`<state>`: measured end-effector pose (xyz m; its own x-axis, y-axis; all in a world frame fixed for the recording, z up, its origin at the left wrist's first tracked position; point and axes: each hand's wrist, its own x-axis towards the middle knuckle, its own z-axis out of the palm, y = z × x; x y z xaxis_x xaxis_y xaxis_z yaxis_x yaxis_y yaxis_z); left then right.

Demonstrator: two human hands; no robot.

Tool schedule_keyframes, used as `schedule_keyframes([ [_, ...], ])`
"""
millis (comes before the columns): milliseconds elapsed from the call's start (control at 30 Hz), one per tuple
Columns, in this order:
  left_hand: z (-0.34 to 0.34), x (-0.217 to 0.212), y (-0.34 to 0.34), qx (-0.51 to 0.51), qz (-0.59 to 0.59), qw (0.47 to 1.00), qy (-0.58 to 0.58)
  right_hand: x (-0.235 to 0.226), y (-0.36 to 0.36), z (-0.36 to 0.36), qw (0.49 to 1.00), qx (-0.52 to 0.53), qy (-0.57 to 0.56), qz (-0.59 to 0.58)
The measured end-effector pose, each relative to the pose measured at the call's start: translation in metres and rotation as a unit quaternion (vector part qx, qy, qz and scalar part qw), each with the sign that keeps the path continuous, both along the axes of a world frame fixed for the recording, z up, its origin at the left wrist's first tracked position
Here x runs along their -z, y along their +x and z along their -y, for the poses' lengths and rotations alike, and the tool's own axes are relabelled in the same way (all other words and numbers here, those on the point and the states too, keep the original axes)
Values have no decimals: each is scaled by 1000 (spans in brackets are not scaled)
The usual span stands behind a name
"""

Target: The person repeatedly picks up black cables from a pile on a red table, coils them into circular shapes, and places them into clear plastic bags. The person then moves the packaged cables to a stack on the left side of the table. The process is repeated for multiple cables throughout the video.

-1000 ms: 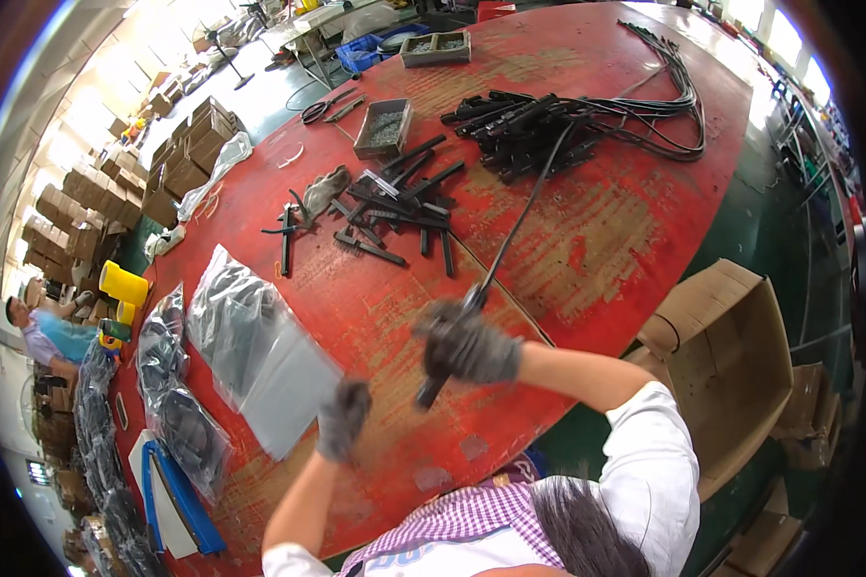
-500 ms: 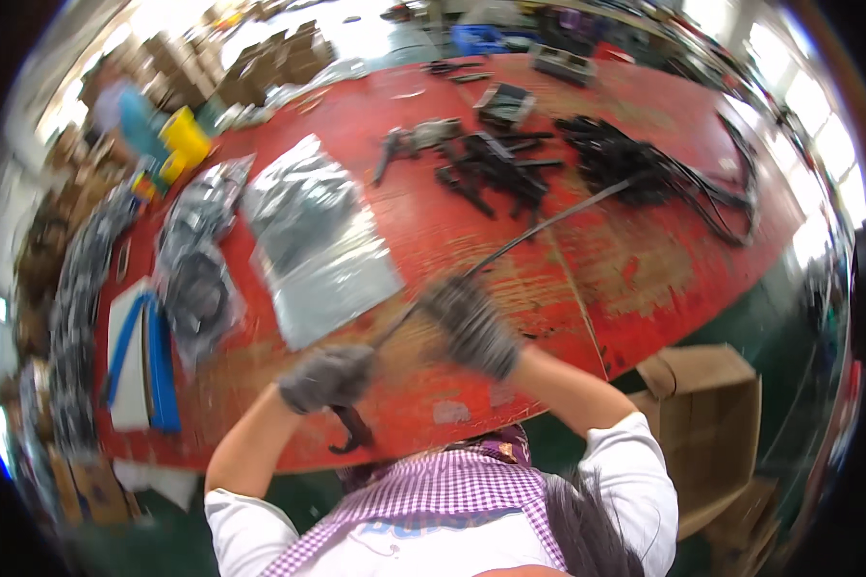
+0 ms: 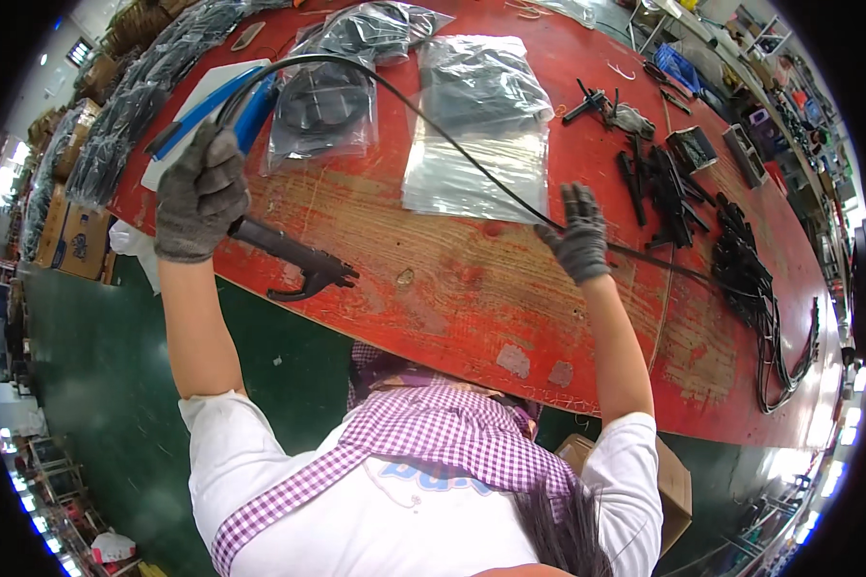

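My left hand, in a grey glove, is raised over the table's left front edge, closed round the rear end of a black clamp-like tool. The tool has a round handle and a hooked lever; its jaw end points right. From the top of that hand a black cable arches over the table to the right. My right hand, also gloved, lies over the cable with its fingers stretched out and thumb apart. Beyond it the cable runs to a heap of black cables.
Clear plastic bags and bagged coiled cables lie on the red table. A blue-and-white stand is behind my left hand. Black handle parts and small boxes lie right. A cardboard box stands below the table.
My left hand has moved left and up with the tool, drawing the cable into an arch. My right hand's fingers have straightened. The view has turned left.
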<state>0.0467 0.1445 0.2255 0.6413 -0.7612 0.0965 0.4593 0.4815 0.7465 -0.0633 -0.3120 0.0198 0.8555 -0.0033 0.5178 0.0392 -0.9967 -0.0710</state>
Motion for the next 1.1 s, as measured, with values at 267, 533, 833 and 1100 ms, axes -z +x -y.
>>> schedule_keyframes([
  [267, -48, 10, -1, -139, 35, 989, 31, 63, 10, -6, 967, 32, 54, -245],
  [533, -27, 22, 28, -199, 45, 978, 43, 49, -60, -11, 970, 9, 18, -243],
  [833, 140, 63, 3, -98, 482, 817, 301, -115, -88, -90, 936, -226, 18, -269],
  [1100, 214, 47, -37, 148, 426, 859, 242, -170, -47, -104, 957, -73, 280, -4],
])
